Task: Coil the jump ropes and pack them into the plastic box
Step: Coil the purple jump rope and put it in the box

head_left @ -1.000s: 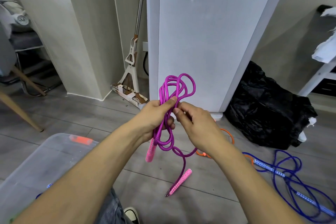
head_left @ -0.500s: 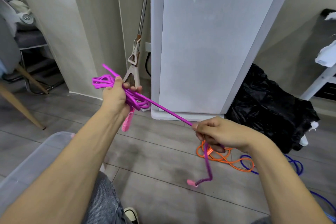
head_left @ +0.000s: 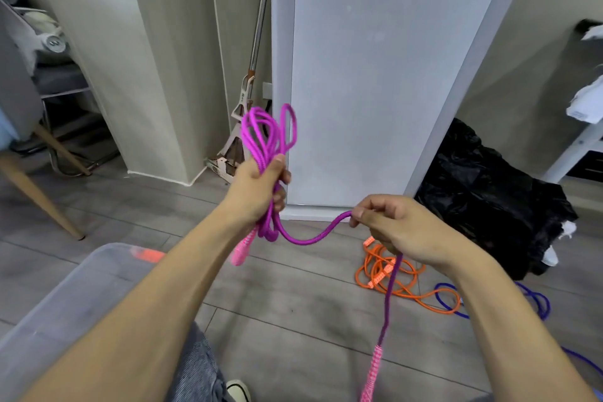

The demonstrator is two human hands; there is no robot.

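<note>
The left hand (head_left: 257, 188), at centre frame, grips the purple jump rope (head_left: 270, 137) with fingers curled round the gathered loops. The loops stand up above the fist, and one pink handle (head_left: 241, 250) hangs just below it. This grip appears meant to keep the finished turns from springing apart.

The right hand (head_left: 396, 225), right of centre, pinches the free length between thumb and fingers. The rope sags slack between the two hands, probably feeding the next turn. The tail drops from the right hand to the second pink handle (head_left: 372, 372) at the bottom edge.

The plastic box (head_left: 62, 307) sits at lower left, beside the person's left arm, within easy reach for packing.

An orange rope (head_left: 404, 284) and a blue rope (head_left: 535, 300) lie uncoiled on the floor at lower right, judged as work outstanding.
</note>
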